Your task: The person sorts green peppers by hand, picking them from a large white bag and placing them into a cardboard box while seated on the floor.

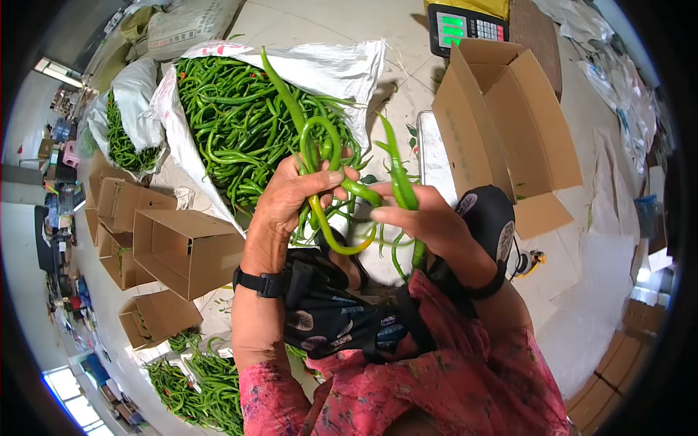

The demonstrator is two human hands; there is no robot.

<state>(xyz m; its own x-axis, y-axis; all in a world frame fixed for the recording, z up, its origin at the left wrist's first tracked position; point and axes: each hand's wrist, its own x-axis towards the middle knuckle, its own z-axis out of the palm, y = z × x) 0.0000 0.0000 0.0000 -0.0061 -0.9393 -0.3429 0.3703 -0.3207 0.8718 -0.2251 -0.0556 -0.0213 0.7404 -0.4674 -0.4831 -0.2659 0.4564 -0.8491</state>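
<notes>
Long green chili peppers (321, 129) are gripped in my left hand (294, 190), with thumb and fingers closed round them; one curls into a loop and another turns yellow-orange along its lower bend. My right hand (429, 221) is closed on a few more green chili peppers (397, 171), which stick up and hang down past the fingers. Both hands are close together in front of my knees. Just beyond them, a white woven sack (331, 62) lies opened out with a large heap of green chilies (236, 123) on it.
An open cardboard box (509, 123) stands right of the sack, below a digital scale (465, 30). Several smaller cardboard boxes (190, 247) sit at left. Another chili pile (200, 385) lies at lower left, and a second white sack (134, 91) holds chilies at upper left.
</notes>
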